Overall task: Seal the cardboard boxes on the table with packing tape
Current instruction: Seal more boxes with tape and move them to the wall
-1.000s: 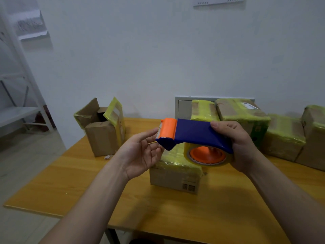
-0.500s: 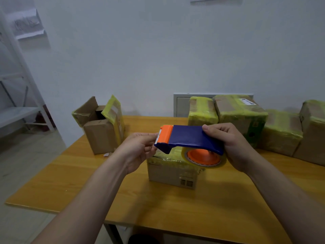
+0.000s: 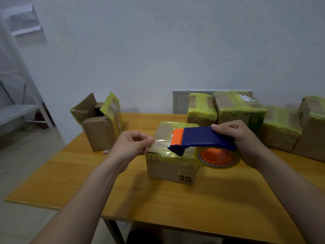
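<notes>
Before me a yellow-brown wooden table [image 3: 175,199] stands by a plain white wall [image 3: 158,50] with a small grey panel [image 3: 181,103] set low in it, and off to my left a white metal shelf rack [image 3: 19,111] rises from the pale tiled floor [image 3: 21,164] in dim, even light.

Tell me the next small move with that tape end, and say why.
Probably lower the tape end onto the left top edge of the middle box and press it down: the left hand pinches it, a short strip runs to the dispenser in the right hand, and both hang just above that box.
</notes>
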